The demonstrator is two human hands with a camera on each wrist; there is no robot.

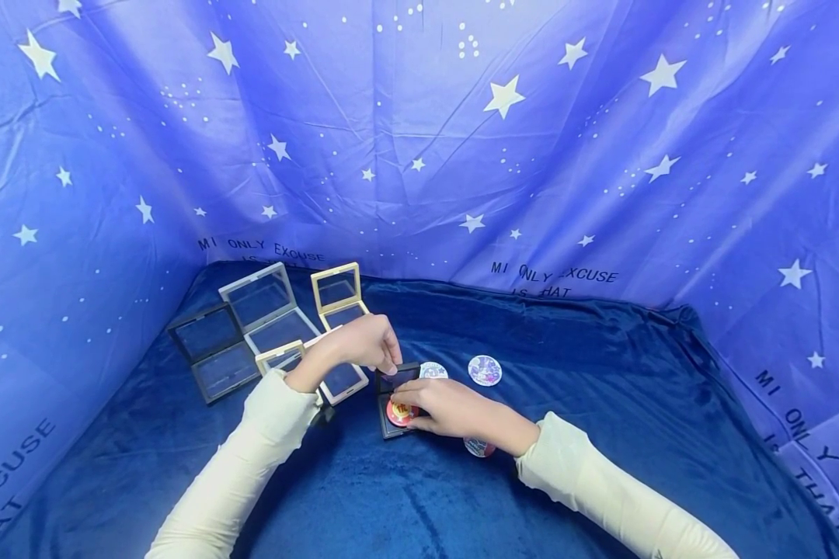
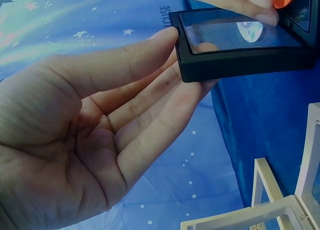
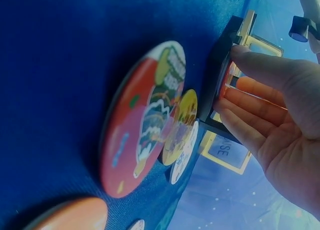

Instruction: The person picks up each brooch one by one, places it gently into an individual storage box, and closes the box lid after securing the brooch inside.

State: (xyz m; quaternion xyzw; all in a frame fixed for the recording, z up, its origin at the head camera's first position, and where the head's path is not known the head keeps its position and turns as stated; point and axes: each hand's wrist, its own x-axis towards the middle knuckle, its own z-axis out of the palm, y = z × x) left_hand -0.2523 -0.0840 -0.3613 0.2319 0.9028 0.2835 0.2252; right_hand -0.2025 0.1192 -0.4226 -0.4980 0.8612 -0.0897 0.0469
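Note:
A small black display frame (image 1: 384, 433) stands hinged open on the dark blue cloth. My left hand (image 1: 367, 341) pinches the top edge of its raised lid (image 2: 245, 64) between thumb and fingers; the lid has a clear film window. Over the lower half, my right hand (image 1: 454, 407) holds a round red badge (image 1: 402, 411) with a yellow centre, thumb on one side and fingers on the other. Whether the badge touches the film, I cannot tell. In the right wrist view the hand (image 3: 280, 109) hides most of that badge.
Several hinged frames stand open at the left, including a larger black one (image 1: 227, 376), a grey one (image 1: 255, 283) and a gold one (image 1: 335, 272). Round badges lie right of the hands: a purple-white one (image 1: 485, 370), another pale one (image 1: 433, 370), and a red one (image 3: 130, 135) partly under the right forearm.

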